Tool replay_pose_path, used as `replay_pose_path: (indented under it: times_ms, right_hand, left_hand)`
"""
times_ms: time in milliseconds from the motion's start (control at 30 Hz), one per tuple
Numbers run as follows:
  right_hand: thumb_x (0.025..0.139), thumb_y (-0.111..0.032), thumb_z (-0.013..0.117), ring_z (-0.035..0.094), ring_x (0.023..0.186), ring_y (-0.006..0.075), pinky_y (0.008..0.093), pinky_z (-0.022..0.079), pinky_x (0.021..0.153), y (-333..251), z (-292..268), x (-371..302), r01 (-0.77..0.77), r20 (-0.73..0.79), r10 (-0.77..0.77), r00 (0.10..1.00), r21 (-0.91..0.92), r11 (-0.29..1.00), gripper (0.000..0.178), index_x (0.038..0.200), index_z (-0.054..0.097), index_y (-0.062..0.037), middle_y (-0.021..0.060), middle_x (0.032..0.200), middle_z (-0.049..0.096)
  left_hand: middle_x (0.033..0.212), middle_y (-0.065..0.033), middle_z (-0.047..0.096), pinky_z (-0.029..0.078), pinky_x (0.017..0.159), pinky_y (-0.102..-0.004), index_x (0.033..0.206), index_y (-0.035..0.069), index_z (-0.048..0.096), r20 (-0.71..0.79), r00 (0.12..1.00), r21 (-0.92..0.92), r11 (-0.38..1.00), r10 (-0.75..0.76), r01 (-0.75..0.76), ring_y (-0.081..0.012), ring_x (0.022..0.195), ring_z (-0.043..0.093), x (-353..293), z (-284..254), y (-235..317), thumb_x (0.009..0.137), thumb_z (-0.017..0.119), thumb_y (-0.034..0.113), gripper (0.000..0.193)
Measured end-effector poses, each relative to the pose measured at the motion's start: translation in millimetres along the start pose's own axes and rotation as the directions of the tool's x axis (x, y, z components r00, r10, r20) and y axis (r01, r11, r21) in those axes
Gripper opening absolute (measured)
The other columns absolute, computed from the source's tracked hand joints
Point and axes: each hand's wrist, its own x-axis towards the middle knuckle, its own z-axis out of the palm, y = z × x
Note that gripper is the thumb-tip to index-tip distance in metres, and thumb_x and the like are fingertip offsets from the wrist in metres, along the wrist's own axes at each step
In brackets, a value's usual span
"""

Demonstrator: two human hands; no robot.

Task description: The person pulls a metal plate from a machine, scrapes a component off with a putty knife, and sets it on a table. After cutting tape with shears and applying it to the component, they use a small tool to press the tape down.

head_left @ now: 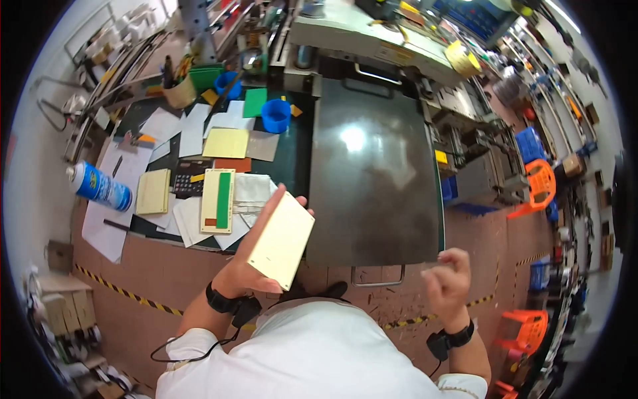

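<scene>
My left hand (247,266) is closed round the edges of a pale cream rectangular plate (282,243), which is tilted and has small holes near its corners. My right hand (450,282) hangs in the air beside the near right corner of a dark metal plate (372,186); its fingers are loosely bent and apart, with nothing visible in them. On the table left of the held plate lies a cream board (210,209) with a green strip (224,199) and a small brown patch. White cloths (252,195) lie beside that board.
At the left are a blue spray can (103,186), a cream pad (153,191), a black keypad (188,185) and papers (191,136). Farther back stand blue round containers (275,116) and a pen cup (179,91). A metal handle (377,276) sticks out at the dark plate's near edge. Orange chairs (539,187) stand right.
</scene>
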Motion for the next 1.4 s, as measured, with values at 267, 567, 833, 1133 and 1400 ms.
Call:
replay_pose_path:
  times_ms: [267, 567, 833, 1133, 1400]
  right_hand:
    - [0.094, -0.003, 0.067, 0.071, 0.07, 0.0193, 0.0304, 0.06, 0.062, 73, 0, -116, -0.482, -0.028, 0.838, 0.545, 0.807, 0.341, 0.004, 0.096, 0.064, -0.0004, 0.0083, 0.085, 0.067]
    - [0.095, -0.01, 0.067, 0.072, 0.071, 0.0235, 0.0336, 0.063, 0.062, 104, 21, -446, -0.534, 0.048, 0.989, -0.138, 0.838, -0.115, 0.015, 0.098, 0.067, 0.0051, 0.0126, 0.082, 0.069]
    - [0.093, -0.009, 0.067, 0.071, 0.07, 0.0234, 0.0351, 0.063, 0.062, 22, 56, -739, -0.364, 0.05, 0.812, -0.582, 0.877, -0.314, 0.015, 0.091, 0.069, 0.0062, 0.0129, 0.083, 0.069]
    - [0.086, -0.013, 0.076, 0.06, 0.054, 0.0149, 0.0314, 0.046, 0.048, -29, 77, -852, -0.531, -0.181, 0.647, -0.741, 0.748, -0.398, 0.017, 0.077, 0.072, 0.0008, 0.0042, 0.067, 0.066]
    - [0.084, -0.014, 0.077, 0.063, 0.058, 0.0165, 0.033, 0.05, 0.057, -45, 96, -879, -0.495, -0.243, 0.576, -0.78, 0.804, -0.33, 0.015, 0.083, 0.075, 0.0009, 0.0059, 0.069, 0.069]
  left_hand:
    - [0.159, -0.022, 0.031, 0.036, 0.117, -0.0457, 0.162, 0.002, 0.001, -0.102, 0.992, 0.012, 0.998, -0.068, 0.069, -0.0376, 0.142, 0.042, 3, 57, 14, 0.056, 0.09, 0.068, 0.153]
    - [0.156, -0.0205, 0.034, 0.042, 0.113, -0.0459, 0.161, 0.003, 0.007, 0.15, 0.964, 0.175, 0.966, -0.218, 0.192, -0.0363, 0.138, 0.046, -1, 180, -41, 0.047, 0.092, 0.071, 0.158]
    - [0.156, -0.0231, 0.034, 0.042, 0.114, -0.0458, 0.161, 0.002, 0.007, 0.389, 0.828, 0.264, 0.91, -0.404, 0.32, -0.0357, 0.139, 0.046, -29, 278, -116, 0.048, 0.088, 0.076, 0.157]
    - [0.158, -0.0233, 0.031, 0.041, 0.115, -0.0468, 0.161, 0.001, 0.007, 0.511, 0.714, 0.333, 0.876, -0.479, 0.349, -0.0365, 0.141, 0.043, -55, 358, -140, 0.053, 0.084, 0.079, 0.153]
    - [0.157, -0.0228, 0.034, 0.041, 0.114, -0.0472, 0.161, 0.001, 0.009, 0.518, 0.699, 0.426, 0.857, -0.494, 0.29, -0.036, 0.139, 0.046, -69, 398, -145, 0.058, 0.08, 0.081, 0.148]
